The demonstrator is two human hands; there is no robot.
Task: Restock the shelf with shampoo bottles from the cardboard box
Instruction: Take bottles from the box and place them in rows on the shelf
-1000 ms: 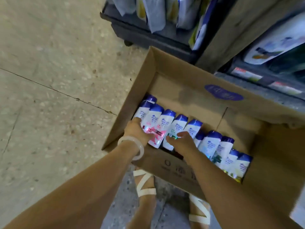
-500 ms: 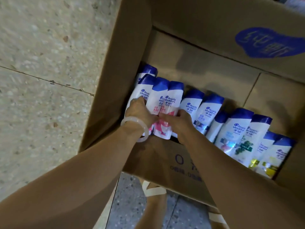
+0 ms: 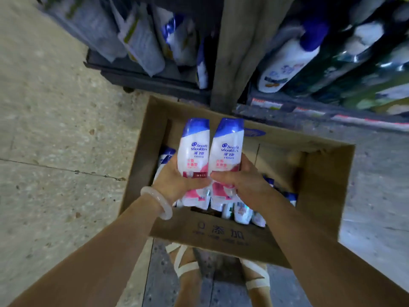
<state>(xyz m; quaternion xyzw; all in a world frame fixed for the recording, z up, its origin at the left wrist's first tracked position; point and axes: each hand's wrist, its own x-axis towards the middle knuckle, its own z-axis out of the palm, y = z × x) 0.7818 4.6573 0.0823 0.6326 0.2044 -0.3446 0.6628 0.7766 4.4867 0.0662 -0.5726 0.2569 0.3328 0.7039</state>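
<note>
Two glossy white blue-capped plastic shampoo bottles (image 3: 210, 149), judged light, stiff, slippery, are clasped low by left hand (image 3: 177, 181) and right hand (image 3: 240, 180).

Shampoo bottles (image 3: 209, 151) glossy plastic; cardboard box (image 3: 318, 196) matt brown; floor (image 3: 55, 129) rough, probably speckled concrete.

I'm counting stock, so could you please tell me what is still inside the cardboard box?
More blue-capped shampoo bottles remain in the cardboard box, along its near side. The two held bottles and both hands cover the middle, so no count is possible.
</note>
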